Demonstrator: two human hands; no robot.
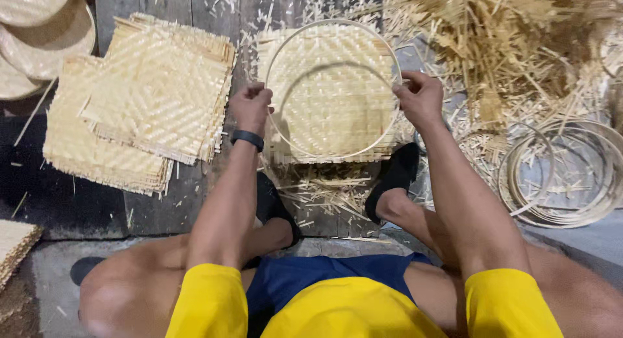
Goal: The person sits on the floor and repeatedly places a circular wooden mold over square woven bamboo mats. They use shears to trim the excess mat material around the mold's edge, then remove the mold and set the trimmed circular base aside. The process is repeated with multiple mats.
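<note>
The left hand (pixel 250 107) and right hand (pixel 420 99) each pinched the bamboo hoop (pixel 383 49) at opposite sides, holding it level over the woven mat (pixel 328 91) to frame it.

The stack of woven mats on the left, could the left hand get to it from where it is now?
Probably yes. The stack of woven mats lies just beside the left hand with nothing between them, but that hand is holding the hoop and would have to let go first.
</note>
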